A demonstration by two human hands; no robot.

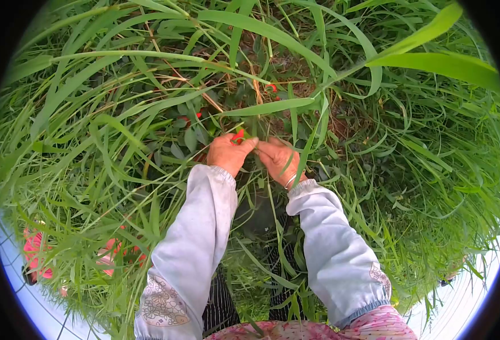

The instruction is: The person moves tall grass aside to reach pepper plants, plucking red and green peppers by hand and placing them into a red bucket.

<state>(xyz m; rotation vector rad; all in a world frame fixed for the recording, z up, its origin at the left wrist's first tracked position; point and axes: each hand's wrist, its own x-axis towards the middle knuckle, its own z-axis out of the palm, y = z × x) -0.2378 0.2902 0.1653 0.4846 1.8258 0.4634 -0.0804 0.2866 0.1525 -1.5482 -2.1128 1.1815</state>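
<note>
Both hands meet near the middle of the view, low among tall grass. Red chili-like fruit [238, 136] shows at my left hand [228, 152], whose fingers are closed around it. My right hand [277, 158] touches the left fingertips with its own fingers pressed together; what it pinches, if anything, is too small to make out. Dark green leaves [190, 139] of a low plant lie just left of the hands. More red fruit [272, 88] hangs a little beyond them, and a small red one [199, 115] is up and to the left.
Long grass blades [267, 34] arch over the hands, and one broad blade [440, 63] reaches in from the upper right. Pink and red shapes [36, 252] stand behind grass at the lower left. Pale sheeting [460, 306] edges the lower right.
</note>
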